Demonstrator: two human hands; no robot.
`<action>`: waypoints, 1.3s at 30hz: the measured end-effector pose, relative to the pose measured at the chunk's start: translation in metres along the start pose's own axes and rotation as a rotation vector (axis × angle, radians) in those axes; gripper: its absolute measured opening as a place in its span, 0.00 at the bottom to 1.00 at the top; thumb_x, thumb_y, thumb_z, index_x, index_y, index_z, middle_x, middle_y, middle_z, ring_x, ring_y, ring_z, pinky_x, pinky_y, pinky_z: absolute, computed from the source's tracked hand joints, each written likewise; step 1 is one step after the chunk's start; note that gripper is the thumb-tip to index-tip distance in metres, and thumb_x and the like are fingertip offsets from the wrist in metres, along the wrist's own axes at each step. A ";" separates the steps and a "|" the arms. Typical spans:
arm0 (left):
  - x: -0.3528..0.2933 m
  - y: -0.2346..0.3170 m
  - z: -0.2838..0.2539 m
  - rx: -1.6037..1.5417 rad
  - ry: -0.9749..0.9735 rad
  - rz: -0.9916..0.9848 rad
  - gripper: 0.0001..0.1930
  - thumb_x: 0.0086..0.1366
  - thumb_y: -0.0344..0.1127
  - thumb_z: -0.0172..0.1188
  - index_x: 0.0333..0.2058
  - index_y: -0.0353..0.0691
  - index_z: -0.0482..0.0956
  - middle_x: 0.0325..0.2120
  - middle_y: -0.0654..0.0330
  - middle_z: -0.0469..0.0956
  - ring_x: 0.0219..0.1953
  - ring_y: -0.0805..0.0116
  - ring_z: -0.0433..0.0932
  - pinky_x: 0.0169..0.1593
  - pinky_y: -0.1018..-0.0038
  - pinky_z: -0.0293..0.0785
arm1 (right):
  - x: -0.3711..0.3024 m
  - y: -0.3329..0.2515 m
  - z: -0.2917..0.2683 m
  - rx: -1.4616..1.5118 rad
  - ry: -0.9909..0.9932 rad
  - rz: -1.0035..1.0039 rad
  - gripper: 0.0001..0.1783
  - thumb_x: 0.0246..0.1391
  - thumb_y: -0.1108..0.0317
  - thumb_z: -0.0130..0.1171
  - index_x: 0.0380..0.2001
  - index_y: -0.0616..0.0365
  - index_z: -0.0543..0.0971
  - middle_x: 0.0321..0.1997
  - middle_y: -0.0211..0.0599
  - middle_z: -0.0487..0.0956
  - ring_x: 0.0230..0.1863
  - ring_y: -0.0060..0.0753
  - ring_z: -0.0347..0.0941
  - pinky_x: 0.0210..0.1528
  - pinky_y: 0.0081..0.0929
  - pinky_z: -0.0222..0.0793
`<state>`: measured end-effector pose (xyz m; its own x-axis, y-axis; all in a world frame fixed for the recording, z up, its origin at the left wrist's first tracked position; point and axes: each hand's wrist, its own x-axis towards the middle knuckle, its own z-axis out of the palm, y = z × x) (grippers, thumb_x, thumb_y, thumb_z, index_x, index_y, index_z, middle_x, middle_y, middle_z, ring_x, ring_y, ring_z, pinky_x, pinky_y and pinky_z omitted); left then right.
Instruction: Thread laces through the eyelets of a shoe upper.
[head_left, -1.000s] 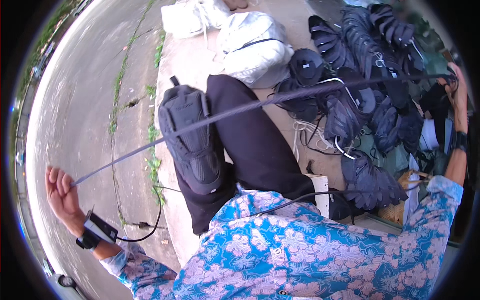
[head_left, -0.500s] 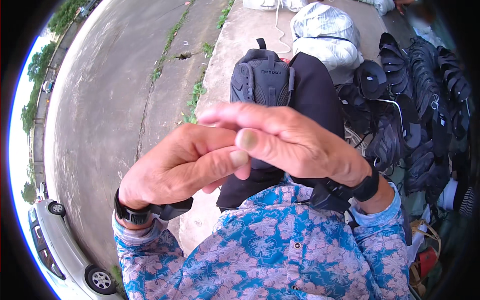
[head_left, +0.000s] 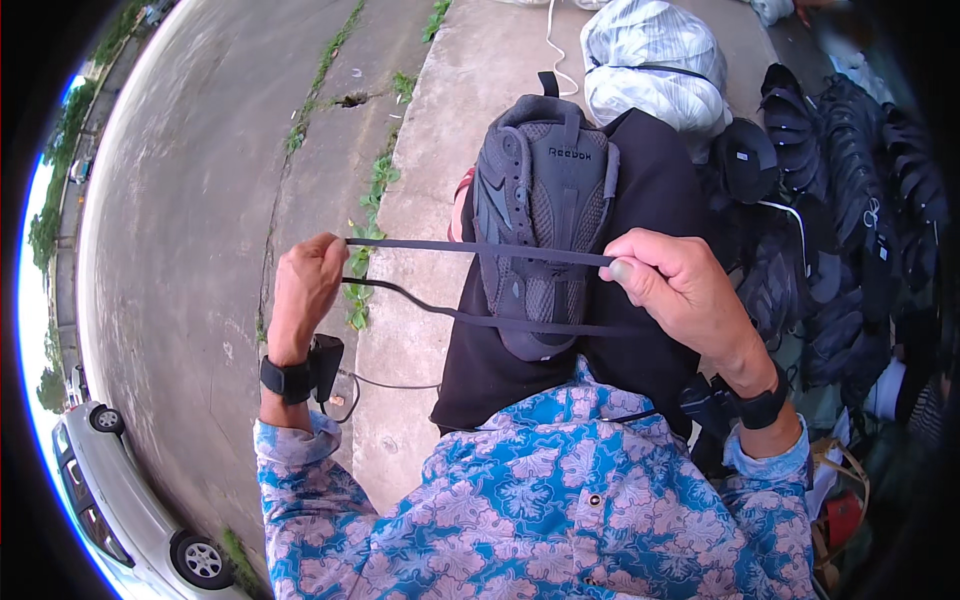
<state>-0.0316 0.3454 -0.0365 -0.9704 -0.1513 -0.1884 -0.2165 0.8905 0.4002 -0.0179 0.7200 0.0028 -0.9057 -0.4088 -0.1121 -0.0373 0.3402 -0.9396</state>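
A dark grey flat shoelace (head_left: 440, 246) is stretched taut between my two hands, above my lap. My left hand (head_left: 308, 285) grips it at the left in a closed fist. My right hand (head_left: 672, 295) pinches it between thumb and fingers. A second, slacker run of lace hangs below, from my left hand toward the right. Beneath the lace lies a dark grey sneaker (head_left: 570, 190) on my thighs, toe toward me. No lace shows threaded in its eyelets, and its tongue is in view. The lace crosses over part of the shoe.
Several dark shoes (head_left: 775, 270) are piled at my right. A white plastic-wrapped bundle (head_left: 655, 65) tied with a dark band stands ahead on the concrete ledge (head_left: 400, 385). A paved yard (head_left: 200, 250) stretches on the left, with a parked silver car (head_left: 130, 510).
My hands were close together in front of the shoe. They have moved apart to either side, and the lace is now drawn out between them. More of the shoe shows.
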 end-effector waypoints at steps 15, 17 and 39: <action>0.007 0.136 0.040 -0.426 0.151 0.879 0.11 0.60 0.22 0.56 0.42 0.37 0.77 0.33 0.55 0.76 0.36 0.57 0.74 0.42 0.69 0.71 | 0.062 0.001 0.036 -0.021 0.161 -0.197 0.08 0.59 0.70 0.55 0.34 0.65 0.77 0.21 0.43 0.77 0.22 0.31 0.77 0.26 0.25 0.70; 0.019 0.138 0.044 -0.479 0.151 0.831 0.09 0.63 0.24 0.55 0.42 0.36 0.77 0.32 0.56 0.75 0.35 0.61 0.74 0.41 0.72 0.70 | 0.074 -0.006 0.030 0.004 0.140 -0.131 0.09 0.59 0.68 0.55 0.34 0.64 0.77 0.20 0.41 0.77 0.20 0.29 0.76 0.24 0.25 0.70; -0.056 0.131 0.026 -0.732 -0.191 0.312 0.07 0.64 0.31 0.61 0.34 0.33 0.77 0.24 0.70 0.74 0.28 0.84 0.69 0.32 0.84 0.67 | 0.026 0.006 0.049 -0.028 0.191 -0.371 0.04 0.53 0.75 0.58 0.30 0.64 0.75 0.26 0.50 0.78 0.30 0.52 0.77 0.28 0.34 0.71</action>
<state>-0.0023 0.4812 0.0035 -0.9768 0.1920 -0.0947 -0.0187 0.3639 0.9313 -0.0213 0.6694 -0.0212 -0.8906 -0.3443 0.2973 -0.3851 0.2228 -0.8956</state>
